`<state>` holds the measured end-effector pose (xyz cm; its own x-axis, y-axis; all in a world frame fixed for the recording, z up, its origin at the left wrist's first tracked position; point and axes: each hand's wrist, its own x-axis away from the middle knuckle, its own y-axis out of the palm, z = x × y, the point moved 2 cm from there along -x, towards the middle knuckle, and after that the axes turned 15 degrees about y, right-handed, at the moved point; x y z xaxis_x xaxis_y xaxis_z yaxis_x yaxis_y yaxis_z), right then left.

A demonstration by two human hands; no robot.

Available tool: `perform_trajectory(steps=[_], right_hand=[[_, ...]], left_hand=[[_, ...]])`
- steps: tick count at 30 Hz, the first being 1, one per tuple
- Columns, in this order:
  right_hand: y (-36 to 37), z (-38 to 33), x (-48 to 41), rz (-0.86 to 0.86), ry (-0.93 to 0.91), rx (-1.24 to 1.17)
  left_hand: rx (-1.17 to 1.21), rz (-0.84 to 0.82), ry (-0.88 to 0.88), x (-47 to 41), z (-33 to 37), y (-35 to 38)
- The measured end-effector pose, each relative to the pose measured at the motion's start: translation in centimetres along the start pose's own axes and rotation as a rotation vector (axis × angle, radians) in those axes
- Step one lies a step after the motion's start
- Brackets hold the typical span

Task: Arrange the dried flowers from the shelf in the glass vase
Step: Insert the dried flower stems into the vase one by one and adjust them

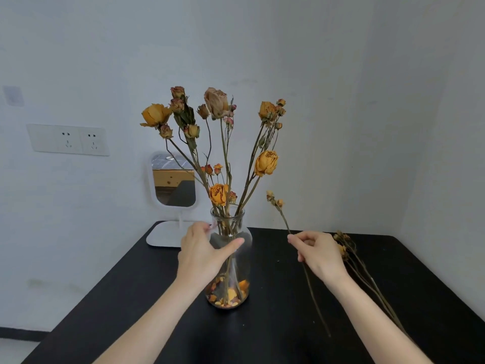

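The left hand (202, 250) is curled round the glass vase (227, 219) on the tabletop (275, 337); a dried stem (279, 203) is pinched by the right hand (320, 256). Many flowers (217, 101) are already arranged; a few loose stems (342, 243) are left lying.

The clear glass vase (241, 266) stands upright mid-table, gripped at its shoulder by the left hand (202, 254), with loose orange petals (228, 296) heaped in its base. Dried roses (217, 106), yellow-orange and faded pink, fan up from its narrow neck. To its right, the right hand (319, 252) pinches one thin budded stem (284, 219), tilted. Farther right, perhaps three or four more dried stems (367, 279) lie flat.
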<state>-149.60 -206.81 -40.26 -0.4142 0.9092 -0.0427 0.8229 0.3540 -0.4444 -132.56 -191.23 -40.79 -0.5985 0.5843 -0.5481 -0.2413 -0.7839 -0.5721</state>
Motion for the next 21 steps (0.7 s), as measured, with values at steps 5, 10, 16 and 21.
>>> perform_trajectory(steps=[5,10,16,21], right_hand=[[0.1,-2.0,-0.3,-0.034,0.026,-0.209],[-1.0,-4.8,-0.3,-0.054,-0.029,-0.394],[-1.5,-7.5,-0.3,-0.021,-0.099,-0.525],[-2.1,-9.2,0.3,-0.006,-0.185,-0.595]], left_hand=[[-0.143,0.091,-0.002,-2.3,1.0,1.6],[-0.079,0.057,0.035,-2.8,0.4,1.2],[0.167,-0.076,0.108,-2.9,-0.1,0.1],[0.272,-0.151,0.139,-2.8,-0.6,-0.6]])
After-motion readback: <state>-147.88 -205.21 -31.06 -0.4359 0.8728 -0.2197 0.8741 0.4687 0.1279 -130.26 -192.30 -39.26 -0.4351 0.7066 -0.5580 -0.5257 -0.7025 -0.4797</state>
